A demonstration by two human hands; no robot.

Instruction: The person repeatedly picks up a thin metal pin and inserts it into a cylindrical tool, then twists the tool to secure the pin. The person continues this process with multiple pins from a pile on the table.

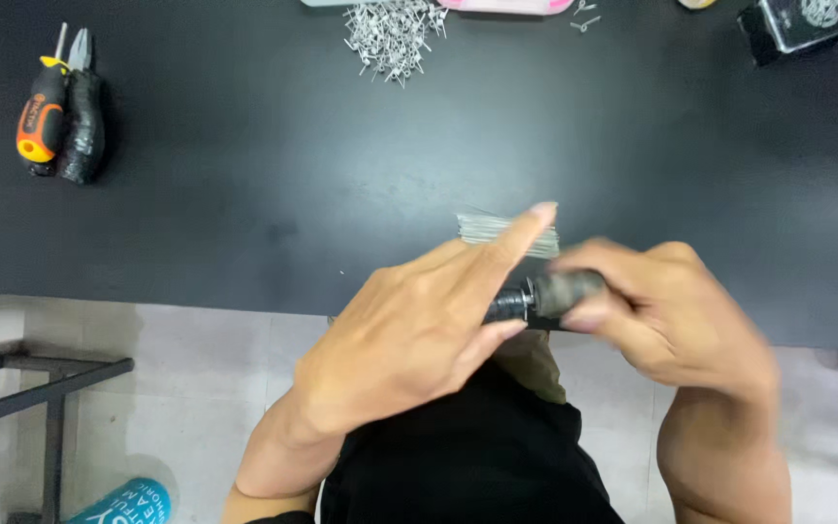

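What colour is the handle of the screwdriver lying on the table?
Orange and black. The screwdriver lies at the far left of the black table, clearest in the head view.

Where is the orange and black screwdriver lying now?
In the head view the screwdriver lies at the far left of the black table, right beside black-handled pliers and far from both hands.
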